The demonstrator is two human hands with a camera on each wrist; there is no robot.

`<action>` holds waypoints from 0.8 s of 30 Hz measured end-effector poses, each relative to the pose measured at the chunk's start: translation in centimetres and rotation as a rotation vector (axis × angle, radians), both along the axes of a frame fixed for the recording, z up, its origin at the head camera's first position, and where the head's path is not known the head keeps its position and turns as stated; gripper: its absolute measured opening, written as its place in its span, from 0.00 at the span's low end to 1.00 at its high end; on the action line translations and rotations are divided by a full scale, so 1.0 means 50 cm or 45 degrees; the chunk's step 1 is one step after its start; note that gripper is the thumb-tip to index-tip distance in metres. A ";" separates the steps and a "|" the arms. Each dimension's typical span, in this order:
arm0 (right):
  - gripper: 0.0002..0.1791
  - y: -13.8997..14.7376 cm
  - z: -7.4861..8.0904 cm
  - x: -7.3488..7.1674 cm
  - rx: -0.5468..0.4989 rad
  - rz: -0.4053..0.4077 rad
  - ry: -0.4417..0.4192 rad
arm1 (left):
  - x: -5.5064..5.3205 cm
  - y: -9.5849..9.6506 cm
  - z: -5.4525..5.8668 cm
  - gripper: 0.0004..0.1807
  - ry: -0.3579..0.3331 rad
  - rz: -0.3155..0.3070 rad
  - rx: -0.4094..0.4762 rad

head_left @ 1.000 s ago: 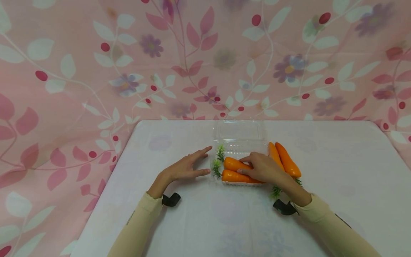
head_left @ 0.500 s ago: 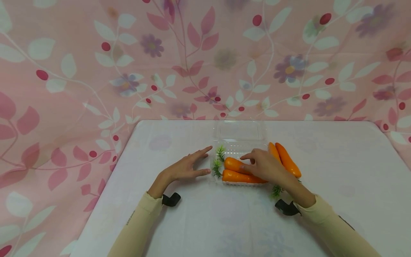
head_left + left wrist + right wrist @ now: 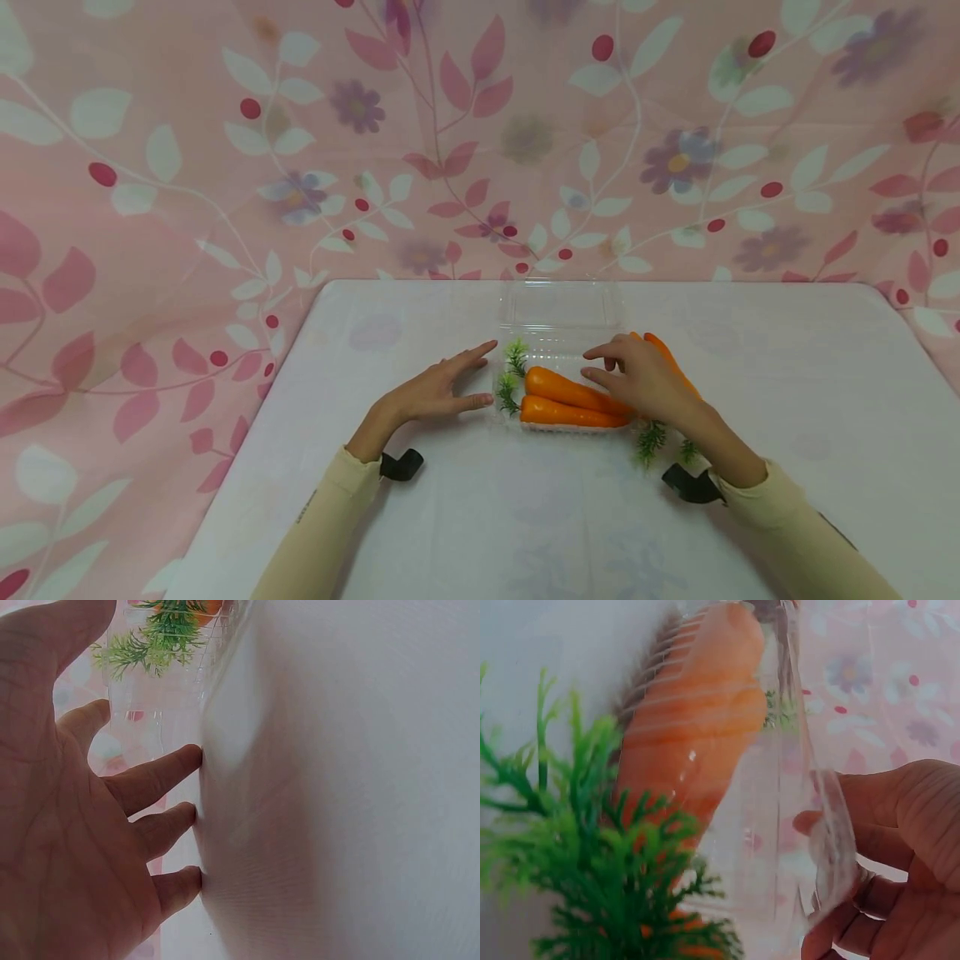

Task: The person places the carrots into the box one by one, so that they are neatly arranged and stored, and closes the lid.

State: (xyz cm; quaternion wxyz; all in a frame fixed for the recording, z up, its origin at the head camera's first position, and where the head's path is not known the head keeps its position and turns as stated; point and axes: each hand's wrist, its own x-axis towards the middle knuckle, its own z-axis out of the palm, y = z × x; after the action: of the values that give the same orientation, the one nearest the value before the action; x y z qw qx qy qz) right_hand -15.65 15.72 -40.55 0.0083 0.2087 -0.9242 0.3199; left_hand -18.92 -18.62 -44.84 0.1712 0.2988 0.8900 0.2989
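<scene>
A transparent plastic clamshell box (image 3: 555, 343) stands with its lid (image 3: 558, 304) folded back. Two orange carrots, an upper one (image 3: 562, 387) and a lower one (image 3: 573, 413), lie side by side in it, leafy tops (image 3: 507, 387) to the left. My left hand (image 3: 429, 392) is beside the box's left side, fingers spread; in the left wrist view its fingertips are at the white tabletop. My right hand (image 3: 637, 379) is over the box's right side, fingers loosely bent and holding nothing. In the right wrist view its fingers (image 3: 881, 802) are just past the transparent plastic edge.
More carrots (image 3: 670, 358) lie right of the box, partly hidden by my right hand, their green tops (image 3: 651, 442) toward me. A white cloth covers the table (image 3: 480, 517). Behind it hangs a pink floral curtain (image 3: 465, 125).
My right hand has let go of the upper carrot in the box and moved right, now covering more of the carrots outside. The left hand has stayed in place.
</scene>
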 end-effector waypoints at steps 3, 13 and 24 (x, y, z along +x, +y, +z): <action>0.13 0.014 0.003 0.001 -0.025 -0.025 0.033 | 0.000 0.000 -0.001 0.46 -0.011 0.007 -0.006; 0.13 0.060 -0.007 0.000 -0.075 -0.057 0.110 | -0.001 0.000 -0.004 0.48 -0.012 0.003 0.004; 0.13 0.094 -0.015 0.010 -0.124 -0.103 0.166 | -0.002 0.000 -0.007 0.49 -0.014 0.007 0.004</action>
State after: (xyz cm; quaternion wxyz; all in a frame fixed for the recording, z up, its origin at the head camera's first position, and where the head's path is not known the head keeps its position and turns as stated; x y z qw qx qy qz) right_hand -15.16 20.43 -41.28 0.0914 0.1910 -0.9127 0.3494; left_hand -19.00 -18.61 -45.17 0.1748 0.2949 0.8893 0.3026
